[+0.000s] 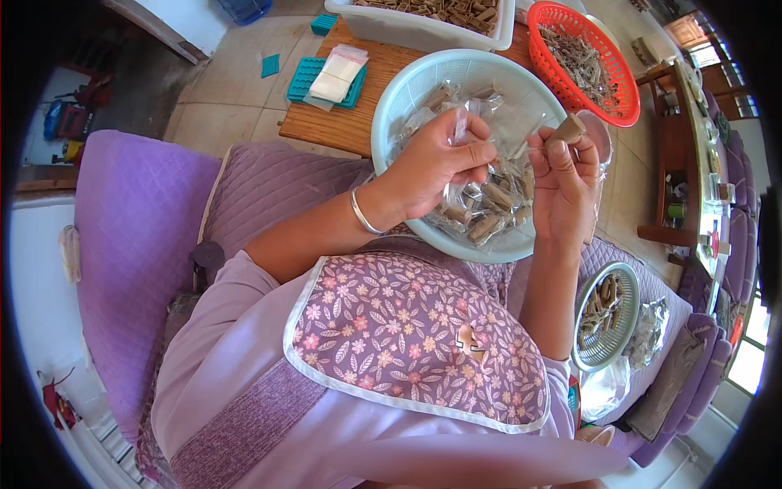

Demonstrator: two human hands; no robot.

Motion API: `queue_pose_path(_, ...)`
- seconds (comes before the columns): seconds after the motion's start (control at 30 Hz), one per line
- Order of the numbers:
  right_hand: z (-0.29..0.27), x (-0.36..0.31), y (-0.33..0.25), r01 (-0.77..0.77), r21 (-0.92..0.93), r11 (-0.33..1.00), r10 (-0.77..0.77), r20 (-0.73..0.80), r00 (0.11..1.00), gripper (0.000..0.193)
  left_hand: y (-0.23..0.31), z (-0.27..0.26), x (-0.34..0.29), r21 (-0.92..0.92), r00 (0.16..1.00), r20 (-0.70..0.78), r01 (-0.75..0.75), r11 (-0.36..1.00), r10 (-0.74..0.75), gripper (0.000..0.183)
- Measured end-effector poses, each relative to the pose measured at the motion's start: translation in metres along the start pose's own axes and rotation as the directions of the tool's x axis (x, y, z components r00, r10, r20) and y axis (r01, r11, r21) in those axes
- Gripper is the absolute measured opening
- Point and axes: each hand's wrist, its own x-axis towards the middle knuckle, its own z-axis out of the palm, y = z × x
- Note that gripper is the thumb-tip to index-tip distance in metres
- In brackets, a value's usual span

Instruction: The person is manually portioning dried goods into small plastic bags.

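Observation:
My left hand (436, 163), with a silver bangle on its wrist, is closed over the light blue basin (389, 91). Its fingers and thumb pinch a thin clear plastic bag (461, 125). To its right, my right hand (565, 191) grips a small brown block (568, 128) between thumb and fingers at the basin's right rim. The block's lower part is hidden by the fingers. Inside the basin lie several brown pieces wrapped in clear plastic (487, 226), below both hands.
A white tub (423, 23) of brown pieces and a red basket (623, 98) stand behind the basin. Stacked clear bags (338, 73) lie on a teal tray (303, 79) on the wooden table (346, 122). Right of me, a grey-green basket (588, 352) holds more brown pieces.

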Motion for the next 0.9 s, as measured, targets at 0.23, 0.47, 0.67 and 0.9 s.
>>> queue_pose_path(0.23, 0.020, -0.033, 0.045, 0.071, 0.041, 0.997, -0.070, -0.011, 0.997, 0.024, 0.000, 0.000, 0.003, -0.160, 0.973, -0.159, -0.190, 0.969, 0.165, 0.018)
queue_pose_path(0.47, 0.023, -0.021, 0.015, 0.256, -0.247, 0.934, -0.240, 0.094, 0.966, 0.029, -0.007, -0.007, -0.007, 0.487, 0.923, 0.030, -0.349, 0.801, 0.384, 0.017)
queue_pose_path(0.67, 0.017, -0.027, 0.035, 0.199, -0.279, 0.939, -0.178, 0.097, 0.979, 0.028, 0.003, -0.014, -0.004, 0.110, 0.958, 0.024, -0.286, 0.952, 0.285, 0.021)
queue_pose_path(0.9, 0.025, -0.028, 0.031, -0.052, -0.123, 0.991, 0.060, 0.055, 0.997, 0.021, 0.005, -0.022, -0.003, 0.424, 0.886, 0.035, -0.433, 0.796, 0.463, 0.022)
